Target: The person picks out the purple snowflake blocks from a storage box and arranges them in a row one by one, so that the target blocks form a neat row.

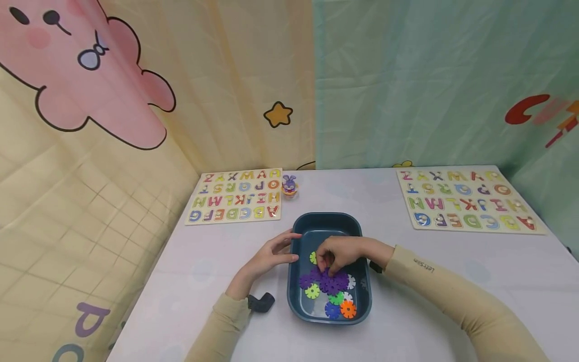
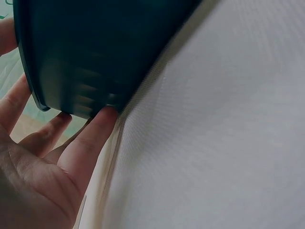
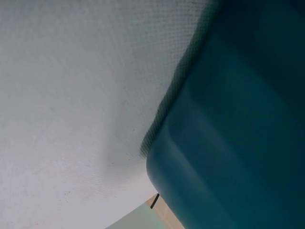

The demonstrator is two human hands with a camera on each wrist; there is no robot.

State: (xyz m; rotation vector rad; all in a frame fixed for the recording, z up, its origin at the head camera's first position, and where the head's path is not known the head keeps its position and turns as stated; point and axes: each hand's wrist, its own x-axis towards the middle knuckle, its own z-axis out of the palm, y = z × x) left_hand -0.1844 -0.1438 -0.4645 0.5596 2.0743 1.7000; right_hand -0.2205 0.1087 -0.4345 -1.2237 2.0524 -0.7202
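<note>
A dark teal plastic tub (image 1: 296,301) stands on the table with snowflake discs inside. Purple snowflake discs (image 1: 332,285) lie clustered at its middle. My right hand (image 1: 341,251) reaches into the tub over the right rim, fingers curled, thumb and fingertips pinching at the purple cluster; the fingertips are partly hidden. In the right wrist view only the tub's outer wall (image 3: 228,143) and the tabletop show. My left hand (image 1: 273,254) rests against the tub's left side with fairly straight fingers; in the left wrist view its fingertips (image 2: 102,117) touch the outer wall.
Around the purple cluster lie yellow-green (image 1: 312,291), green, white, blue (image 1: 332,310) and orange (image 1: 348,309) discs. Two alphabet boards (image 1: 235,196) (image 1: 470,200) lie at back left and right. A small purple rabbit toy (image 1: 290,186) stands beside the left board. Curtains (image 1: 407,75) hang behind.
</note>
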